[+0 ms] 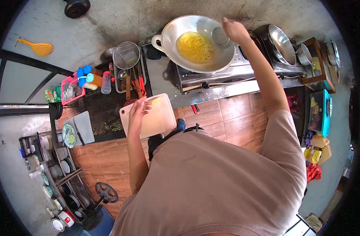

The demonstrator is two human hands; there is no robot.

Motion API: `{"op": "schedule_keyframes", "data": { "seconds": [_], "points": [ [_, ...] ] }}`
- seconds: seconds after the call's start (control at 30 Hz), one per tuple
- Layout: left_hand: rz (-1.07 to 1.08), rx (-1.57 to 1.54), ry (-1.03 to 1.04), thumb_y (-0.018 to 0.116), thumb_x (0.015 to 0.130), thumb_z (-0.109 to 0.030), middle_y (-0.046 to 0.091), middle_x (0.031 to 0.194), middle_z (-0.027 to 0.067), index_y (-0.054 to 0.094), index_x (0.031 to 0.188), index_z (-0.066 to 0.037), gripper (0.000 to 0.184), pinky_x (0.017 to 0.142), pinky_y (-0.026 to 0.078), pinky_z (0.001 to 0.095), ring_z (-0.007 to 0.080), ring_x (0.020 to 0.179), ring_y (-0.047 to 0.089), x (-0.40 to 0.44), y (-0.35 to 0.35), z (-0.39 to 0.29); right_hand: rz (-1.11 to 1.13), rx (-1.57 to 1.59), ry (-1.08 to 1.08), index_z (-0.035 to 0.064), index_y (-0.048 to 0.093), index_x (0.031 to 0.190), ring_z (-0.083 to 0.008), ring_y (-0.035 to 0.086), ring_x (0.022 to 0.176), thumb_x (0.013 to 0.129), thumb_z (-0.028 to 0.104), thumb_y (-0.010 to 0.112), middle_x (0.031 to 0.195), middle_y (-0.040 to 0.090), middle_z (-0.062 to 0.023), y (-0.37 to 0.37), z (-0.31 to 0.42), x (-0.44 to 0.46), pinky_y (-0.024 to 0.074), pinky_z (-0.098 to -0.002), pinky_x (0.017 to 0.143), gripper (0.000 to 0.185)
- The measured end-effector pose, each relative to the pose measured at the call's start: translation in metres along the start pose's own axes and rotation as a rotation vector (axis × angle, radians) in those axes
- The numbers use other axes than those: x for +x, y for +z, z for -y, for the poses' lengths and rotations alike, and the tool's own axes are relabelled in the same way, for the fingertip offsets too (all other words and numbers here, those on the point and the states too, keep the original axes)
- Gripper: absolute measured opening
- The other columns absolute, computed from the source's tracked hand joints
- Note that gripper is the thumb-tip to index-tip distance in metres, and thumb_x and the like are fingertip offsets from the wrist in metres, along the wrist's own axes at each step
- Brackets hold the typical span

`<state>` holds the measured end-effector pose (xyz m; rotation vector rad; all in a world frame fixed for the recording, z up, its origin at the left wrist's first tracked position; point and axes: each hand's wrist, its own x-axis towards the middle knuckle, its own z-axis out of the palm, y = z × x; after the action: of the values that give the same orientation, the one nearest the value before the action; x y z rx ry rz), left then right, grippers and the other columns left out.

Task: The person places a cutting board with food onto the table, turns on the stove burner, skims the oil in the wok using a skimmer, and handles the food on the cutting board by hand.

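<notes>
A large silver wok on the stove holds yellow oil with small dark bits in it. Closed above the wok's right rim is my right hand, around the handle of a round skimmer; most of the handle is hidden. The skimmer's head lies against the inner right wall of the wok, beside the oil. My left hand hovers over or rests on a pale cutting board, fingers apart and holding nothing I can see. Close to its fingertips lies a pale yellow food piece.
Left of the stove are a wire strainer, a tray of utensils, a pink basket and bottles. A knife lies on a second board. Steel pans stand right of the wok.
</notes>
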<state>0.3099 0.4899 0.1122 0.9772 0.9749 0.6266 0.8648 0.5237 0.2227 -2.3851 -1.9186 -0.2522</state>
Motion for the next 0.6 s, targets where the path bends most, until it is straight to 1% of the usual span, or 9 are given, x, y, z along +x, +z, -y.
{"op": "schedule_keyframes", "data": {
  "seconds": [0.1, 0.17, 0.27, 0.37, 0.43, 0.47, 0.5, 0.57, 0.6],
  "points": [
    [-0.005, 0.01, 0.003, 0.049, 0.105, -0.024, 0.067, 0.107, 0.0052, 0.059, 0.131, -0.007, 0.033, 0.081, 0.045, 0.0263, 0.0119, 0.093, 0.061, -0.002, 0.002, -0.002, 0.012, -0.018, -0.083, 0.0008, 0.051, 0.103, -0.0462, 0.066, 0.087, 0.098, 0.017, 0.042, 0.091, 0.069, -0.0254, -0.002, 0.018, -0.012, 0.0525, -0.0555, 0.075, 0.02],
    [-0.008, 0.006, 0.002, 0.049, 0.105, -0.024, 0.067, 0.107, 0.0056, 0.059, 0.131, -0.006, 0.033, 0.081, 0.045, 0.0262, 0.0121, 0.092, 0.061, -0.004, 0.002, -0.004, 0.05, -0.006, -0.098, 0.0007, 0.051, 0.102, -0.0456, 0.066, 0.086, 0.096, 0.016, 0.043, 0.088, 0.068, -0.025, 0.009, 0.015, -0.012, 0.0525, -0.0547, 0.073, 0.018],
    [-0.015, 0.013, 0.015, 0.048, 0.105, -0.027, 0.067, 0.108, 0.0049, 0.058, 0.131, -0.006, 0.035, 0.081, 0.045, 0.0267, 0.0116, 0.092, 0.06, -0.004, -0.002, -0.002, 0.056, 0.043, -0.138, 0.0012, 0.052, 0.102, -0.0452, 0.066, 0.082, 0.095, 0.017, 0.045, 0.085, 0.068, -0.0246, 0.032, 0.012, -0.01, 0.0521, -0.0545, 0.071, 0.019],
    [-0.011, 0.01, 0.008, 0.048, 0.105, -0.027, 0.067, 0.107, 0.005, 0.059, 0.131, -0.006, 0.035, 0.081, 0.045, 0.0268, 0.0115, 0.092, 0.06, -0.005, -0.005, -0.004, 0.024, 0.149, -0.139, -0.0009, 0.054, 0.101, -0.0451, 0.066, 0.079, 0.094, 0.018, 0.046, 0.084, 0.068, -0.0255, 0.045, 0.025, -0.015, 0.0515, -0.055, 0.068, 0.022],
    [-0.012, 0.012, 0.017, 0.048, 0.105, -0.026, 0.067, 0.107, 0.0054, 0.059, 0.131, -0.006, 0.034, 0.081, 0.045, 0.0266, 0.0118, 0.093, 0.061, -0.005, -0.005, -0.004, -0.14, 0.166, 0.005, -0.0037, 0.056, 0.099, -0.0448, 0.066, 0.078, 0.094, 0.019, 0.047, 0.083, 0.068, -0.0272, 0.058, 0.041, -0.015, 0.052, -0.0558, 0.069, 0.025],
    [-0.011, 0.014, 0.023, 0.049, 0.105, -0.025, 0.067, 0.107, 0.0058, 0.058, 0.13, -0.007, 0.033, 0.081, 0.045, 0.0264, 0.0121, 0.093, 0.061, -0.005, -0.006, -0.004, -0.118, 0.213, 0.111, -0.0062, 0.057, 0.098, -0.0452, 0.067, 0.081, 0.095, 0.02, 0.047, 0.085, 0.068, -0.0281, 0.06, 0.049, -0.013, 0.0535, -0.0549, 0.072, 0.028],
    [-0.011, 0.015, 0.026, 0.049, 0.105, -0.025, 0.067, 0.107, 0.0058, 0.058, 0.13, -0.007, 0.033, 0.081, 0.045, 0.0264, 0.0121, 0.093, 0.061, -0.005, -0.005, -0.004, -0.121, 0.213, 0.111, -0.0062, 0.057, 0.098, -0.0452, 0.067, 0.081, 0.095, 0.02, 0.047, 0.085, 0.068, -0.0281, 0.062, 0.058, -0.012, 0.0535, -0.0549, 0.072, 0.028],
    [-0.019, 0.016, 0.031, 0.048, 0.105, -0.026, 0.068, 0.107, 0.0053, 0.059, 0.131, -0.006, 0.034, 0.08, 0.046, 0.0265, 0.0115, 0.091, 0.061, -0.003, -0.004, -0.003, -0.156, 0.291, 0.309, -0.0059, 0.058, 0.098, -0.0461, 0.068, 0.084, 0.096, 0.022, 0.046, 0.087, 0.069, -0.0287, 0.068, 0.073, -0.009, 0.0546, -0.054, 0.076, 0.031],
    [-0.017, 0.017, 0.034, 0.048, 0.105, -0.026, 0.068, 0.107, 0.0053, 0.059, 0.131, -0.006, 0.034, 0.08, 0.046, 0.0265, 0.0115, 0.091, 0.061, -0.003, -0.003, -0.004, -0.159, 0.331, 0.362, -0.0053, 0.058, 0.099, -0.0479, 0.067, 0.088, 0.097, 0.023, 0.045, 0.09, 0.068, -0.0305, 0.07, 0.079, -0.005, 0.054, -0.0542, 0.08, 0.031]
  ]
}}
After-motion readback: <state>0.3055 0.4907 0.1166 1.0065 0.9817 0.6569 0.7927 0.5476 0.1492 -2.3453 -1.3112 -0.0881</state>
